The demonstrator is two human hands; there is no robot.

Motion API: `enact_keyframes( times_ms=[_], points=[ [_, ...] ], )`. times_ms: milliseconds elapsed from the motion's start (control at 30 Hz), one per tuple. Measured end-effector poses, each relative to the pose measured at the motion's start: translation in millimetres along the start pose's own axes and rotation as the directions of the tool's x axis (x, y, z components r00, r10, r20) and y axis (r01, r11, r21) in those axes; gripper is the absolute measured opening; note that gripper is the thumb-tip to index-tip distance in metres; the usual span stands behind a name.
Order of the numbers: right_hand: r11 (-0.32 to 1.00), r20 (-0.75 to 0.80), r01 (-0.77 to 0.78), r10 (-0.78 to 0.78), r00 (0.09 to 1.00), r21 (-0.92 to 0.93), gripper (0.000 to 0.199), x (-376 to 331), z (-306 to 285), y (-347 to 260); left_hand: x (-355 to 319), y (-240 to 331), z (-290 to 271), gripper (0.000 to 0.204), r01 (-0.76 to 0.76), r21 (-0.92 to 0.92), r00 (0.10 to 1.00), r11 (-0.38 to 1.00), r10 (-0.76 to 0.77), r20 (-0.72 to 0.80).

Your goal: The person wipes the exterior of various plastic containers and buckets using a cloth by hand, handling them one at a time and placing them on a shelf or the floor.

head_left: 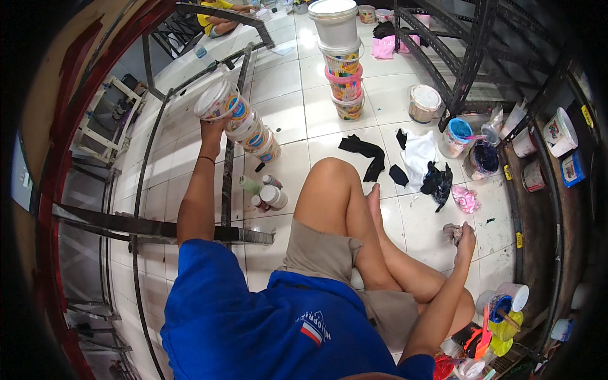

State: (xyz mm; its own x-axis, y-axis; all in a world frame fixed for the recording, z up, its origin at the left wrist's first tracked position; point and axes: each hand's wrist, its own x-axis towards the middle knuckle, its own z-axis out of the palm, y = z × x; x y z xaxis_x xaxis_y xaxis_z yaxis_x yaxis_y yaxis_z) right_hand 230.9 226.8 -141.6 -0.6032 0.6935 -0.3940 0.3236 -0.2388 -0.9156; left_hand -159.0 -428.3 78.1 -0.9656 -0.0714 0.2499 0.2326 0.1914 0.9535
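My left arm stretches forward, and my left hand (214, 126) grips the lower side of a white-lidded plastic tub (216, 100). That tub tilts at the top of a leaning stack of similar tubs (254, 138); its fingers are partly hidden. Down at the right, my right hand (467, 239) is closed around a crumpled greyish rag (453, 233), held close over the tiles. Beyond it lie a pink crumpled wrapping (465, 199), a black smeared piece (437, 183) and a white cloth (418, 155). Several small bottles (273, 197) stand below the leaning stack.
A tall bucket stack (342, 69) rises ahead. Open paint pots (456, 136) stand by the right rack (472, 57); more pots (500, 307) crowd near my right knee. Black cloth (367, 153) lies on the tiles. A metal frame (164, 226) runs along my left. Another person (218, 19) sits far off.
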Motion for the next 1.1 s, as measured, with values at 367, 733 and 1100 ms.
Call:
enact_keyframes(
  times_ms=[367,733,1100],
  points=[
    [0.988,0.0,0.003,-0.003,1.0,-0.154,0.035,-9.2,9.0,-4.1,9.3,-47.4,17.6,0.09,0.062,0.169,0.995,0.984,-0.047,-0.092],
    [0.955,0.043,0.046,-0.035,0.998,-0.294,0.036,-3.5,11.1,-0.2,0.3,-53.4,-1.7,0.085,0.125,0.162,0.991,0.979,-0.132,0.031],
    [0.949,0.038,0.01,0.002,0.999,-0.315,0.033,-11.5,9.0,0.1,18.6,-52.6,35.6,0.101,-0.118,0.068,0.929,0.991,0.134,-0.344]
  ],
)
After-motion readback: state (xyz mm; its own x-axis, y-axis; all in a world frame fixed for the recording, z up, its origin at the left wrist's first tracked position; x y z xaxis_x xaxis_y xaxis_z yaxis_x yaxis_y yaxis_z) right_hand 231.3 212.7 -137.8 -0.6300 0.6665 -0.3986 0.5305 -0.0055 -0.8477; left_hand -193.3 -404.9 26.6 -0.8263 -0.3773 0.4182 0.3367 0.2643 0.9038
